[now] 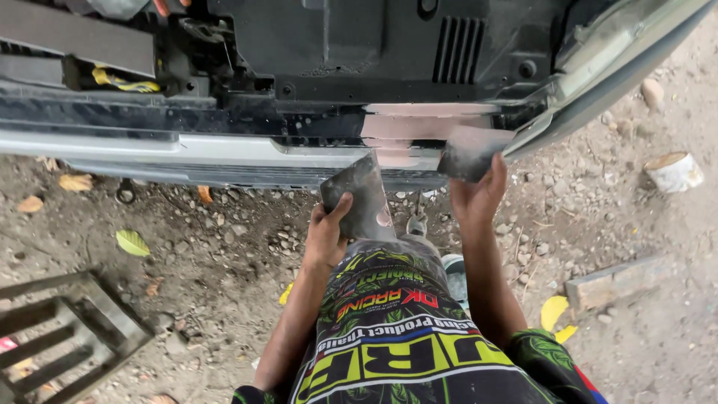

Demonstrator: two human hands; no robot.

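Work surface: a silver-grey car bumper (224,153) with the dark plastic front panel (374,45) exposed above it is seen from overhead; a pinkish patch of body filler (404,131) is spread across the bumper's right part, below a headlamp (621,45).

Left hand: the left hand (327,236) is clamped on a dark, flat rectangular mixing board (359,196), thumb on top and fingers curled beneath; the board is tilted up, its upper edge touching or just short of the filler patch, which cannot be settled from this view.

Right hand: the right hand (479,196) is pressed against a dark, flat spreader blade (470,153), fingers together behind it; the blade lies against the right end of the pink patch.

Position: the person is crouched, patterned green and black shorts (389,329) between the arms, on loose stony ground (224,254).

Risk, smearing: filler is judged likely to be dragged past the patch onto the headlamp edge if the blade is swept too far right.

Risk, gouging: an uneven, ridged surface is judged likely if the blade is tipped onto one corner.

Risk, contamination: grit and dry leaves (132,241) lie near; dirt could be carried into the filler if the board is lowered to the ground.

Risk, footing: a metal grate (67,329) lies at the left, well apart from the hands; a stumble is possible on rising.
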